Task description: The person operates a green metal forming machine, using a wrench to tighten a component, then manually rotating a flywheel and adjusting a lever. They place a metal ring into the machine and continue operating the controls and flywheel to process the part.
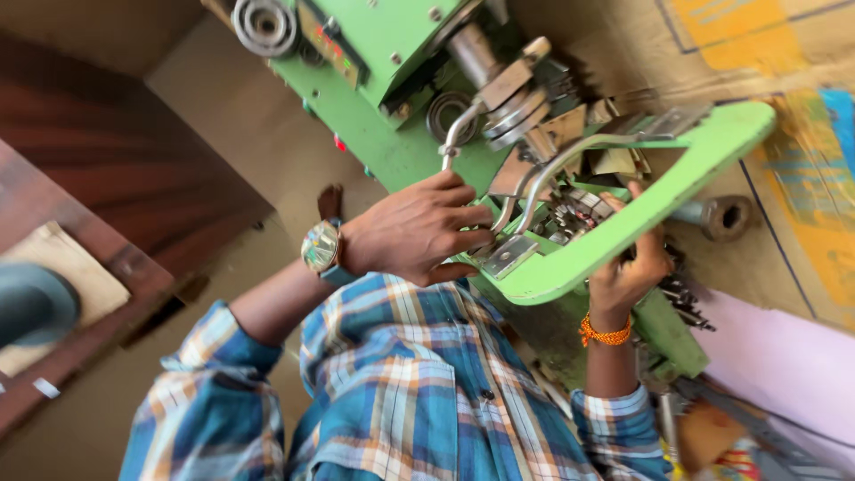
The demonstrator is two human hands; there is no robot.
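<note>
Workshop floor below; green frame (659,191) between both hands' grip.

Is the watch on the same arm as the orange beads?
No, the watch sits on the left wrist, while the orange beads circle the right wrist under the green frame.

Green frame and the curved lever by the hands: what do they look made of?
Green frame: probably metal, painted matte green; thick, rigid edges. Curved lever: bare steel by its silvery shine, no paint. Left hand rests at the lever's base; right hand grips the frame's underside.
</note>
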